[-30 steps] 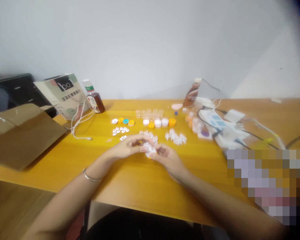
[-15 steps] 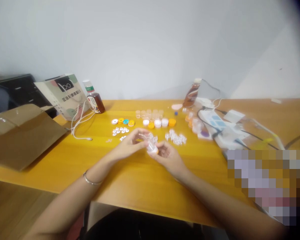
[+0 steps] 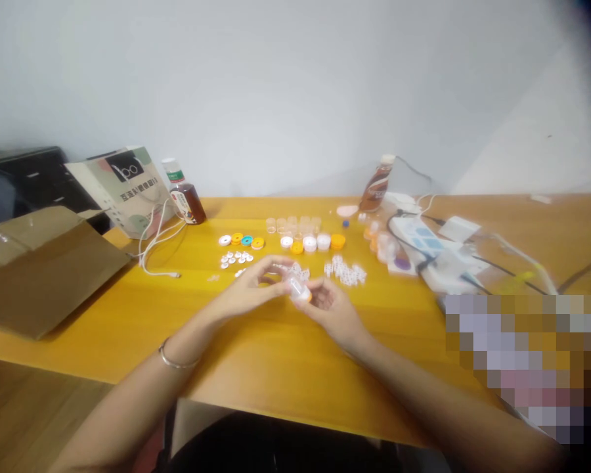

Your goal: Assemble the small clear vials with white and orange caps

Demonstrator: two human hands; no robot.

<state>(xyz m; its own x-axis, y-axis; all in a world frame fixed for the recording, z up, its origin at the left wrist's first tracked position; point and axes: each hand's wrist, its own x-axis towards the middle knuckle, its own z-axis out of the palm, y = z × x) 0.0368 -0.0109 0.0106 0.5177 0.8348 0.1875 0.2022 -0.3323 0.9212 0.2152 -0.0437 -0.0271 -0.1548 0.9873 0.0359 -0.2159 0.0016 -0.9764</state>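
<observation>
Between my two hands is a small clear plastic container [image 3: 298, 288] with an orange rim at its lower right end, tilted over the table. My left hand [image 3: 259, 286] pinches its clear end from the left. My right hand [image 3: 331, 305] has its fingers curled round the orange end. Just behind the hands lie small white pieces [image 3: 301, 270], partly hidden by my left fingers. A pile of similar white pieces [image 3: 345, 270] is to the right. White round parts [image 3: 236, 258] lie to the left, and coloured caps [image 3: 247, 241] stand in a row behind them.
Clear cups [image 3: 293, 225] stand at the back, with white and orange caps [image 3: 309, 244] before them. A brown bottle [image 3: 190, 202] and a paper bag [image 3: 128, 190] are at left, with a cardboard box [image 3: 49, 269] nearer. At right are a second bottle [image 3: 377, 184] and a cabled power strip [image 3: 416, 240].
Almost nothing differs. Both hands keep their hold on the clear container, and the view has shifted very slightly.
</observation>
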